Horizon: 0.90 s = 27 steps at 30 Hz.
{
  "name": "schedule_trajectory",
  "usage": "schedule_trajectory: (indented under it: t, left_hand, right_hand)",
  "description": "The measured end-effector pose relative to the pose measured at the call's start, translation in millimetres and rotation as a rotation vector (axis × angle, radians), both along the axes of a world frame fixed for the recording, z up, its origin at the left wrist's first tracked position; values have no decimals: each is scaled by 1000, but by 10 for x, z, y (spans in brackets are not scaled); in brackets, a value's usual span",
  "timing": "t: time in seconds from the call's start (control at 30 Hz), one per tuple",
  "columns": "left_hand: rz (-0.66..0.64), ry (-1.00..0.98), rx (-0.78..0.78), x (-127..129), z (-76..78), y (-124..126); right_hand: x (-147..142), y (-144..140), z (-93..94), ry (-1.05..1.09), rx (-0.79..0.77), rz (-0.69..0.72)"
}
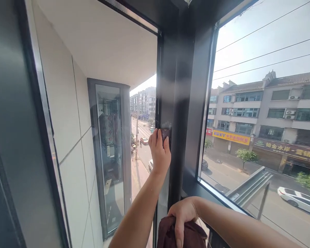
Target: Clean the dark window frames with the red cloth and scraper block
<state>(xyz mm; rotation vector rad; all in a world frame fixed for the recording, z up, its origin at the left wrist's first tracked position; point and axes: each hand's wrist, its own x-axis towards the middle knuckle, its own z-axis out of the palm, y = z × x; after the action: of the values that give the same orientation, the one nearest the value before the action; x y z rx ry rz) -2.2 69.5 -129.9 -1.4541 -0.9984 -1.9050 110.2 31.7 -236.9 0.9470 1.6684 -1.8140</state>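
Observation:
My left hand (pixel 160 151) is raised against the dark window frame (pixel 179 113), its fingers closed on a small dark purplish cloth (pixel 165 133) pressed to the metal. Just above that cloth the frame carries a faint whitish smudge. Lower down, my right hand (pixel 184 213) grips a bunched dark maroon cloth (pixel 181 234), thumb and fingers around its top. The lower part of this bundle runs out of view at the bottom edge.
Window glass lies on both sides of the corner post. Through the left pane stand a pale tiled wall (pixel 64 113) and another tall window (pixel 110 155). On the right, a metal rail (pixel 250 187) juts outside above a street with a white car (pixel 298 199).

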Motion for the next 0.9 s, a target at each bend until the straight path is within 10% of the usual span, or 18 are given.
schedule_trajectory:
  t: [0.2, 0.43, 0.53, 0.63, 0.8, 0.9]
  left_hand:
    - [-24, 80, -92, -28, 53, -49]
    - [-65, 93, -103, -46, -1167, -136]
    - [-72, 69, -108, -27, -1391, -112]
    - [-57, -21, -80, 13, -922, -54]
    - [-104, -84, -72, 22, 526, 73]
    - [-105, -79, -47, 25, 519, 116]
  right_hand:
    - [-10, -92, 98, 32, -43, 13]
    - [-27, -132, 155, 61, -59, 36]
    - [-35, -123, 127, 65, -62, 35]
    - [-33, -95, 97, 38, -55, 47]
    - [-27, -97, 93, 28, -40, 57]
    - [-37, -123, 118, 35, -42, 70]
